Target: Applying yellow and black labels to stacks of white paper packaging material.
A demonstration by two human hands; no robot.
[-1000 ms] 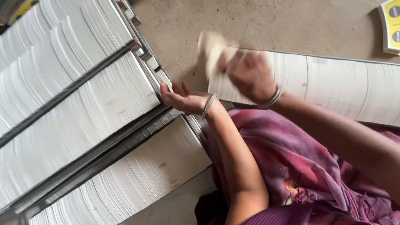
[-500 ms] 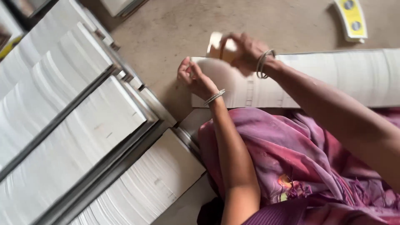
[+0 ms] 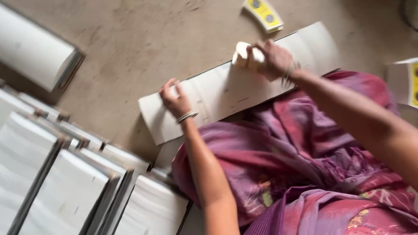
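Pressing left hand [image 3: 175, 101] on card stack [image 3: 226, 93] | right hand [image 3: 272, 58] grip closed around pale pad [image 3: 244, 53]

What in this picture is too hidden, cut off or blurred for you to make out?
Head view, the only one:
- The pale wad in the right hand: fingers and motion blur hide what it is.
- The long white sheet: its near edge is covered by purple cloth.
- The yellow card: cut by the top edge, print blurred.
- The white stacks: cut by the left and bottom edges.
- The left hand: its palm faces away.
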